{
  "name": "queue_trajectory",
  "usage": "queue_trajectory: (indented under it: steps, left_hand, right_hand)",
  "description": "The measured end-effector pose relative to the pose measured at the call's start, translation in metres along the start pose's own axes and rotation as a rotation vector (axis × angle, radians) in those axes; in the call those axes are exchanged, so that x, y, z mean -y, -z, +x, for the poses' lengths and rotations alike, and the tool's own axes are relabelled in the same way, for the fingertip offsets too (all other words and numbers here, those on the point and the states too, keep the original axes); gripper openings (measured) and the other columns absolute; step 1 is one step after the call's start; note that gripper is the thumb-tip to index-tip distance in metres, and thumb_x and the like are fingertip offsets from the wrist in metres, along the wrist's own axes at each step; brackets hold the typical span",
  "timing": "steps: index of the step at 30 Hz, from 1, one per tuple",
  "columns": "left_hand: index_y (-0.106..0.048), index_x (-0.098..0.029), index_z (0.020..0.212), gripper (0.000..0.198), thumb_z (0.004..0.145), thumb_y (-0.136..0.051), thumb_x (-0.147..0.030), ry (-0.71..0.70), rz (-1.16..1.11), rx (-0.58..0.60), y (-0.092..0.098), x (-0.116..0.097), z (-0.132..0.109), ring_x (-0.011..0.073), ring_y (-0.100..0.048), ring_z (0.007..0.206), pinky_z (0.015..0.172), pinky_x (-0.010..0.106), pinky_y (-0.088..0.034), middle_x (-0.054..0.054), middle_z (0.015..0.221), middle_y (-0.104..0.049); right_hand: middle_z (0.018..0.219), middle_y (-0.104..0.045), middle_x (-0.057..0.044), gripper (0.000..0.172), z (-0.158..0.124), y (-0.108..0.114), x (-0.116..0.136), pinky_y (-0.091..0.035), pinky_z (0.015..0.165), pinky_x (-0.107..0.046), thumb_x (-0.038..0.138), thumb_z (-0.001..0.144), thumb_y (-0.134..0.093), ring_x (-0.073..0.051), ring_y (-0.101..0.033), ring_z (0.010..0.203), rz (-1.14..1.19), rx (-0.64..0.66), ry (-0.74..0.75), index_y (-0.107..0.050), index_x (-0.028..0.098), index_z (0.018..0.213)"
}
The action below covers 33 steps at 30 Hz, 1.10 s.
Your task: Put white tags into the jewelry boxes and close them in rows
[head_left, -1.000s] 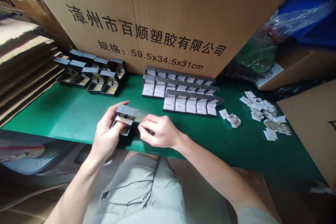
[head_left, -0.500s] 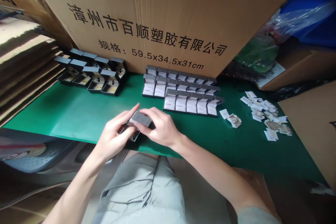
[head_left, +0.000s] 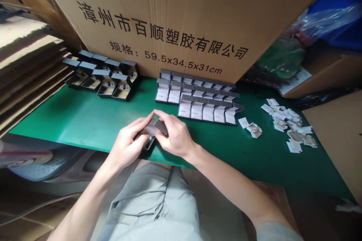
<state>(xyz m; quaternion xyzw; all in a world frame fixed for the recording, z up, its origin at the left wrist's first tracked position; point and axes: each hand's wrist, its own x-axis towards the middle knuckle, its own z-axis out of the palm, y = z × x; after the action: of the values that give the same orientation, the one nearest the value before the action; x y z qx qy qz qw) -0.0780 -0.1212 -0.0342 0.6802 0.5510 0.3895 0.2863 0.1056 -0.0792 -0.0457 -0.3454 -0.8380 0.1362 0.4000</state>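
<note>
Near the table's front edge, my left hand (head_left: 128,142) and my right hand (head_left: 177,135) are both closed round a small black hinged jewelry box (head_left: 147,144). Its lid is raised, and part of a pale lining shows beneath it. The left thumb reaches into the opening, while the right thumb presses at the lid's front side. Both index fingertips meet behind the top of the lid. Fingers cover much of the box, so its inside is mostly hidden.
Rows of raised-lid boxes with white linings (head_left: 203,111) stand behind my right hand. Black boxes with bare insides (head_left: 106,89) sit at back left. White inserts (head_left: 294,120) lie scattered at right. A large carton (head_left: 175,15) rises behind the green table (head_left: 79,120); cardboard sheets (head_left: 28,75) are stacked left.
The held box's lid has tipped further back, so its pale inner side shows more. My index fingers have come together behind it. The whole view has shifted slightly.
</note>
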Motion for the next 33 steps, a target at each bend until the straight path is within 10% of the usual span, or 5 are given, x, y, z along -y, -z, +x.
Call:
queue_trajectory:
  steps: [18,33]
  left_hand:
    - [-0.075,-0.023,0.124,0.040,0.087,-0.061,-0.030,0.167,0.082,-0.204,-0.012,-0.010,-0.004,0.0276,-0.074,0.104,0.096,0.037,-0.059,0.002,0.122,-0.077]
    - [-0.065,-0.021,0.138,0.051,0.088,-0.055,-0.025,0.054,0.265,-0.118,-0.014,-0.012,-0.001,0.0195,-0.070,0.083,0.081,0.028,-0.056,0.005,0.100,-0.072]
  right_hand:
    - [0.115,-0.071,-0.010,0.035,0.002,0.005,-0.004,-0.060,0.089,-0.031,0.011,0.100,-0.045,-0.020,-0.072,0.101,-0.170,0.168,0.034,-0.063,0.018,0.129]
    - [0.120,-0.067,-0.007,0.042,0.001,0.006,-0.007,-0.057,0.093,-0.031,0.010,0.092,-0.051,-0.019,-0.068,0.107,0.042,0.170,-0.095,-0.059,0.023,0.131]
